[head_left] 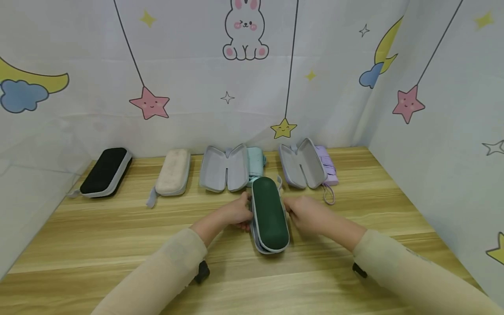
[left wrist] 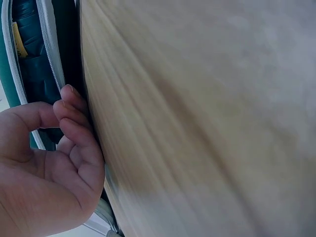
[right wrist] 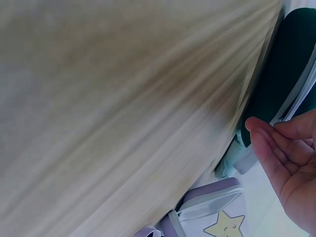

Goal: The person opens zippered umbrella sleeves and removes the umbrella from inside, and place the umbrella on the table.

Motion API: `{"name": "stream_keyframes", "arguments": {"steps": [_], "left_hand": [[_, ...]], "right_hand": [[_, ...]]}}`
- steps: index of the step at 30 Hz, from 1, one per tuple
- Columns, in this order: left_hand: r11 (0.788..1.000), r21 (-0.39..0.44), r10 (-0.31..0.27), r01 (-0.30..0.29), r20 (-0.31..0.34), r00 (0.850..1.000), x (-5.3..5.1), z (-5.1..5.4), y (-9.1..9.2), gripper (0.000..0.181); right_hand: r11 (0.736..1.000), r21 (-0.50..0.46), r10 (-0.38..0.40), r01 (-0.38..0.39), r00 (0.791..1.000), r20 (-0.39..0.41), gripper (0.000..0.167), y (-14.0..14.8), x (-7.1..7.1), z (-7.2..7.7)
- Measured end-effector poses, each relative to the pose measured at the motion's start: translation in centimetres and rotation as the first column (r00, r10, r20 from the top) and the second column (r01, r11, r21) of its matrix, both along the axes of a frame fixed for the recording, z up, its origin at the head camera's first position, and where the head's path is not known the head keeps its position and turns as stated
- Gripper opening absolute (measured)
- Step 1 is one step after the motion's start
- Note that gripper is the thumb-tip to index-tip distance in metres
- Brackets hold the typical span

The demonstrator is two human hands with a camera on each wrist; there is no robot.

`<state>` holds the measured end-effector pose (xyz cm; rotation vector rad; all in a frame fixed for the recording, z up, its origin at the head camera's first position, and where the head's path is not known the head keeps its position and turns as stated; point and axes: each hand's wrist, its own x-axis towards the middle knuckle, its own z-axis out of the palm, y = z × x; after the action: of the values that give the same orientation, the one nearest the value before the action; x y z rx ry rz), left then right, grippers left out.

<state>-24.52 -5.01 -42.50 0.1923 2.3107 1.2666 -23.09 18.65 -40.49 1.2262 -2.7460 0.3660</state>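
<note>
A dark green zip case [head_left: 270, 214] lies lengthwise on the table in the head view. Its zip is partly undone, and dark folded fabric [left wrist: 37, 69] with a yellow tag shows through the gap in the left wrist view. My left hand [head_left: 237, 211] holds the case's left side, thumb and curled fingers at the lower rim. On the other side, my right hand [head_left: 309, 214] pinches the zip pull at the grey zip band [right wrist: 296, 94]. The pull itself is mostly hidden by the fingertips.
Behind stand an open grey-lined case [head_left: 225, 168] beside a teal folded umbrella [head_left: 256, 162], and an open lilac case [head_left: 302, 164] beside a lilac folded umbrella [head_left: 327, 166]. Further left lie a closed cream case [head_left: 173, 171] and a closed black case [head_left: 105, 172]. A curtain [head_left: 189, 78] hangs behind.
</note>
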Motion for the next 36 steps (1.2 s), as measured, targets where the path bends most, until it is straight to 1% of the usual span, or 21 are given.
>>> {"name": "stream_keyframes", "arguments": {"steps": [5,13,20,26,29,31,34,36], "left_hand": [[1.000,-0.007,0.008,-0.008,0.004,1.000,-0.1,-0.2,0.0,0.056],[1.000,-0.013,-0.006,0.006,-0.001,1.000,-0.1,-0.1,0.0,0.053],[1.000,-0.023,-0.009,0.009,-0.015,1.000,0.0,-0.1,0.0,0.051],[1.000,-0.022,-0.005,0.004,-0.025,1.000,0.0,-0.3,0.0,0.049],[0.999,-0.034,-0.003,0.002,-0.034,0.999,0.0,-0.4,-0.1,0.050],[0.999,-0.038,-0.003,0.001,-0.043,0.999,0.0,-0.5,-0.1,0.050],[0.999,-0.037,-0.004,0.003,-0.049,0.999,0.0,-0.5,-0.1,0.047],[0.999,-0.033,-0.003,0.002,-0.047,0.999,0.0,-0.5,-0.1,0.047]], "right_hand": [[1.000,-0.008,0.019,-0.019,0.999,-0.048,0.024,-0.1,-1.0,-0.2],[1.000,0.018,-0.020,0.020,1.000,-0.012,0.024,-0.4,-2.2,0.0],[0.998,0.043,-0.036,0.036,0.999,-0.010,0.022,-0.6,-2.8,0.2],[0.998,0.043,-0.054,0.054,0.999,0.007,0.021,-0.6,-2.7,0.3],[0.997,0.044,-0.059,0.058,0.998,0.019,0.020,-0.6,-2.5,0.5],[0.996,0.053,-0.074,0.073,0.997,0.023,0.016,-0.7,-2.2,0.7],[0.992,0.071,-0.101,0.102,0.995,-0.013,0.006,-0.9,-1.7,1.0],[0.990,0.072,-0.118,0.122,0.991,-0.058,0.006,-1.0,-1.2,1.3]]}}
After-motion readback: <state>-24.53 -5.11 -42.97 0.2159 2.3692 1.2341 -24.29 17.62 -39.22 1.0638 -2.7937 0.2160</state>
